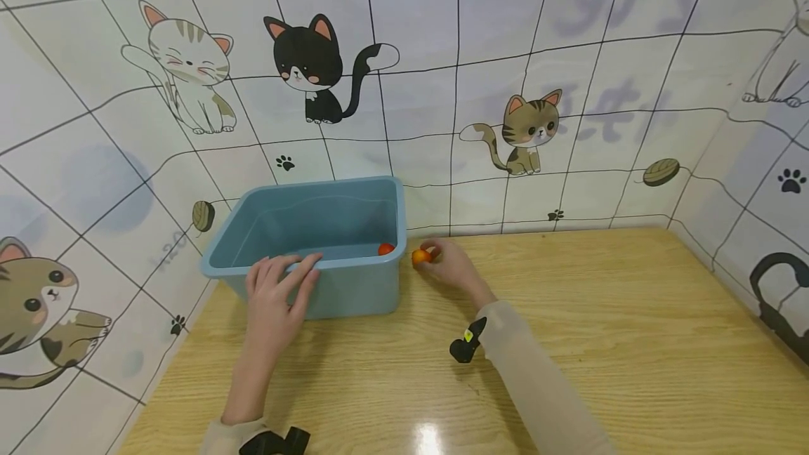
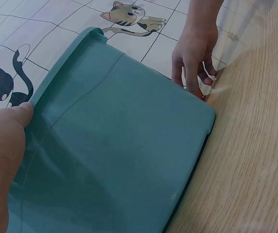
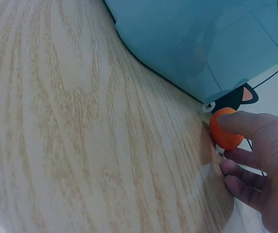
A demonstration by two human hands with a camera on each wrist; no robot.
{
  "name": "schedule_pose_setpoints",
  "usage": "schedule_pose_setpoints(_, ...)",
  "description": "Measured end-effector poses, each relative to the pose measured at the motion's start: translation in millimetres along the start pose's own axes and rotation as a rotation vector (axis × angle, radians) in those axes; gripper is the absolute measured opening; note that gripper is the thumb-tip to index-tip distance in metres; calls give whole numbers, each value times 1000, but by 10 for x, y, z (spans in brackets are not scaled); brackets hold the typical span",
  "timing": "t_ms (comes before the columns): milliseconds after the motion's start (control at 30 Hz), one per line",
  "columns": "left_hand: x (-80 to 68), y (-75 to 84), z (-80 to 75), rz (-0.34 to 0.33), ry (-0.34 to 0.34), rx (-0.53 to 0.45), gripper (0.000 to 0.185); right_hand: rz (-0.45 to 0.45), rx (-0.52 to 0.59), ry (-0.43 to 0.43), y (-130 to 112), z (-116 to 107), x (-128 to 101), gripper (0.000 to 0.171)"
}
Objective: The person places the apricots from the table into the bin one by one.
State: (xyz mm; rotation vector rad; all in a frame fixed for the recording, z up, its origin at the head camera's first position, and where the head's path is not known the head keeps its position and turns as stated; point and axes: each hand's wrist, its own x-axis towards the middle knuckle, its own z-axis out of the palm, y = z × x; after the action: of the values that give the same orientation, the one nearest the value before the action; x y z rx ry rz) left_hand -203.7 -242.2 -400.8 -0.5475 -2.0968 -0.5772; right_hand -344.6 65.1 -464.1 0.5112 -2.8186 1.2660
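- Fingers of the right hand [image 1: 450, 264]: pinched round a small orange ball [image 1: 421, 256], thumb on top in the right wrist view, ball low over the wooden surface [image 1: 569, 314] and just beside the right wall of the blue tub [image 1: 354, 286].
- Fingers of the left hand [image 1: 278, 293]: straight and relaxed, laid over the tub's near rim, gripping nothing; thumb seen pressed on the rim in the left wrist view.
- Tub: stood at the back left of the surface, close to the cat-patterned wall [image 1: 442, 90]; a second, redder ball [image 1: 385, 248] lay inside at its far right corner.
- Risk, judged: the pinch was shallow, on a round smooth thing; a loosened thumb would likely have let the orange ball drop and roll along the surface, perhaps into the gap by the wall.
- Risk, judged: a lift kept too low could have knocked the ball against the tub's rim and out of the fingers.
- Risk, judged: the left hand's light rest might not have stopped the tub sliding if bumped.
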Motion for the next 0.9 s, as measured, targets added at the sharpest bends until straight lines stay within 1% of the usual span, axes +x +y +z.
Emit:
schedule_pose_setpoints(200, 10, 11, 17, 16, 22, -8, 41, 39, 6, -4, 11, -18, -1, 35)
schedule_pose_setpoints(433, 7, 8, 1, 5, 4, -11, 37, 44, 34, -3, 17, -67, -53, 33)
schedule_pose_setpoints(700, 13, 28, -18, 7, 4, -9, 37, 60, 142, -11, 54, -180, -126, 37)
schedule_pose_setpoints(833, 16, 26, -14, 11, 5, -6, 37, 57, 153, 18, 48, -291, -153, 38)
schedule_pose_setpoints(900, 17, 23, -10, 12, 6, -8, 38, 39, 166, 45, 41, -354, -165, 38)
